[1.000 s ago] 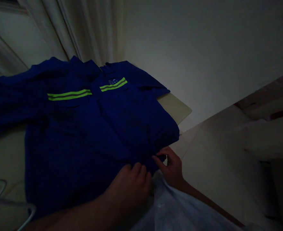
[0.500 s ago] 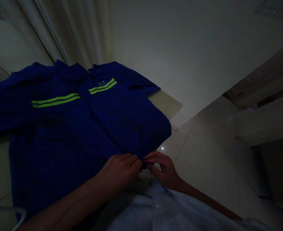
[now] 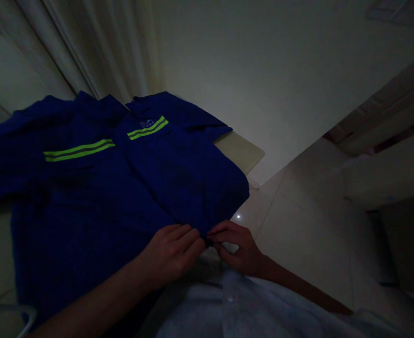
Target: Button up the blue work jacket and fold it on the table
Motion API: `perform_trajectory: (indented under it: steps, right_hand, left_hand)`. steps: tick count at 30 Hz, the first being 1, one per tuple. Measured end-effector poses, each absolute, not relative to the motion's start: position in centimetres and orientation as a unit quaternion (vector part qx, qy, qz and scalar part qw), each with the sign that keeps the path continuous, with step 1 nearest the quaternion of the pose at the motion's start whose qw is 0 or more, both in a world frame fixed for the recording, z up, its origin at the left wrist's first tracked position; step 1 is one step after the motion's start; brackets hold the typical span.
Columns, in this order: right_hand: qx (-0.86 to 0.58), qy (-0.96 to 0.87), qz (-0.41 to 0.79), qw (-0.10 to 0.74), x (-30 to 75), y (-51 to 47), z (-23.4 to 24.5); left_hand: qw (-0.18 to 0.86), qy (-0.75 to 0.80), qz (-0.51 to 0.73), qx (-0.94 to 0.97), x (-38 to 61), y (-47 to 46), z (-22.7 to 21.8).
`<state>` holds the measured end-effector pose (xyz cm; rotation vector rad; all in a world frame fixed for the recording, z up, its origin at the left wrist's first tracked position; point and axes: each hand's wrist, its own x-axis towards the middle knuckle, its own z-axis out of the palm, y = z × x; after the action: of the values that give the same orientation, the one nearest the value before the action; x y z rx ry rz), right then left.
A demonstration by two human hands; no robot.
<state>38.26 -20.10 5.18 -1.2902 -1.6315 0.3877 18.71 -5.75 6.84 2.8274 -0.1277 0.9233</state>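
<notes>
A dark blue work jacket (image 3: 97,197) lies spread out front side up, with yellow-green reflective strips across the chest and a small pale logo. At its lower front edge, my left hand (image 3: 176,249) is closed on the fabric, fingers curled under. Close beside it, my right hand (image 3: 237,246) pinches the hem between thumb and fingertips. The two hands nearly meet there. What exactly lies between the fingertips is too dark to make out, and the zip or buttons of the front opening cannot be told apart.
Beneath the jacket shows the corner of a pale tabletop (image 3: 247,152). Beige curtains (image 3: 122,51) hang behind, beside a white wall (image 3: 256,70). A white hanger-like rod (image 3: 12,307) is at lower left. Tiled floor (image 3: 305,230) and a dark box-like object (image 3: 407,239) lie to the right.
The view has shifted slightly, so the jacket sits a little further left. Both hands keep their hold at the hem with barely any movement.
</notes>
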Motion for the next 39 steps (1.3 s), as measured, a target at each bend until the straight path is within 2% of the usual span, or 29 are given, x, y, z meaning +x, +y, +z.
perform_trajectory:
  steps: [17,28,39]
  right_hand:
    - [-0.518,-0.737,0.141,0.411,39.2,-19.2,6.3]
    - [-0.532,-0.683,0.17,0.47,38.5,-18.9,5.9]
    - [-0.565,-0.674,0.163,0.448,38.5,-19.3,5.1]
  left_hand:
    - [0.104,-0.004,0.281,0.954,19.0,-6.1,5.8]
    - [0.099,0.001,0.276,0.956,19.1,-6.1,5.7]
    - [0.077,-0.023,0.281,0.956,19.1,-6.5,5.5]
